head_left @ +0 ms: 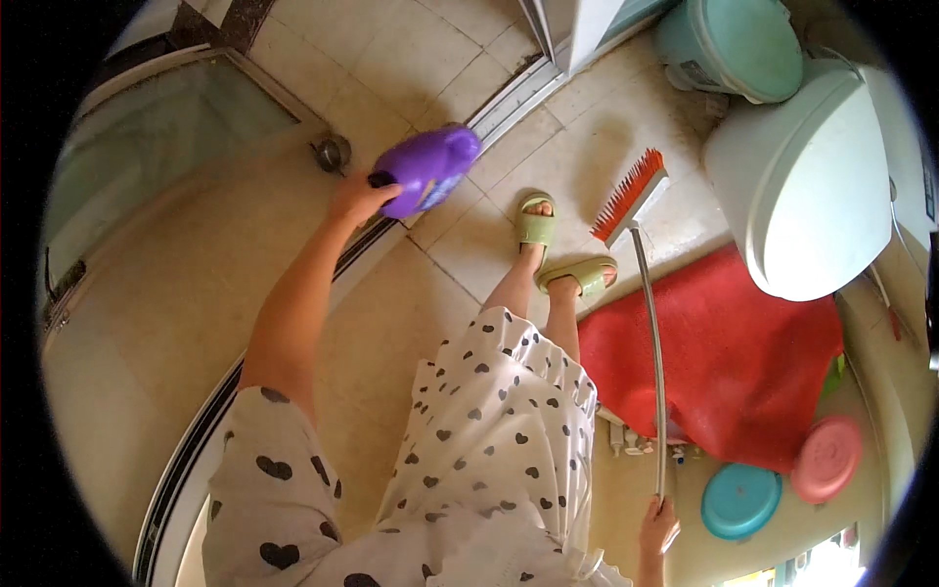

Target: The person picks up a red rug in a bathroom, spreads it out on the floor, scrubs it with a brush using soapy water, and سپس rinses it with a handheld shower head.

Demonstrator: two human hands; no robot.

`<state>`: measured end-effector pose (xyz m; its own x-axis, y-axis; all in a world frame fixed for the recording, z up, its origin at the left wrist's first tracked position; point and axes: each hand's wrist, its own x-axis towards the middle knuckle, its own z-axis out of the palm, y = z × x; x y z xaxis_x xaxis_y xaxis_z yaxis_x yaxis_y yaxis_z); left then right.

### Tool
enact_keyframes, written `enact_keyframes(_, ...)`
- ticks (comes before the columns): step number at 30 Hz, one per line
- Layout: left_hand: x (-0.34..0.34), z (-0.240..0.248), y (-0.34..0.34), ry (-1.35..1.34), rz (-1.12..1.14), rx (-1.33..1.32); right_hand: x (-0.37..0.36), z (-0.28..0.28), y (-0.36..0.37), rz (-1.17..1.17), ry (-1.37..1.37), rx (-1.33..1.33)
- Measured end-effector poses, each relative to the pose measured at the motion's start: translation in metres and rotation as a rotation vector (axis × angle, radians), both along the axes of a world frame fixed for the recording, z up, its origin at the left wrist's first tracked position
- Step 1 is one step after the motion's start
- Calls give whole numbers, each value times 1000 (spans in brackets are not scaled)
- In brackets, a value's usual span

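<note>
My left hand (364, 201) is closed round the handle of a purple plastic bottle (426, 168), held out over the floor by the sliding-door track. Part of the bottle's label shows, and its cap end is not clear to me. At the lower right, my right hand (658, 528) grips the metal pole (653, 333) of a floor brush. Its head (631, 199), white with stiff orange bristles, lies out near my feet, bristles turned toward the upper left.
Green slippers (536, 223) are on my feet on the tiles. A red mat (724, 342) drapes at the right, beside a white toilet (812, 181). Pale green bucket (729, 49) stands behind it. Blue basin (741, 501) and pink basin (827, 460) sit lower right. A metal door track (509, 103) crosses the floor.
</note>
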<state>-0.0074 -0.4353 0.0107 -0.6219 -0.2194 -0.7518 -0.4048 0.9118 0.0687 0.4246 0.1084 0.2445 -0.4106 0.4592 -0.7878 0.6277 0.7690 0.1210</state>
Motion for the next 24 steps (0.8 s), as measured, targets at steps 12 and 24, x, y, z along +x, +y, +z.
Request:
enact_keyframes(12,-29,-82,-152,-21,801,-42,-111,22,-22,-55,-201,-64)
enact_keyframes(24,-31,-114,-198,216,794,111,-194,-31,-58,29,-213,-95)
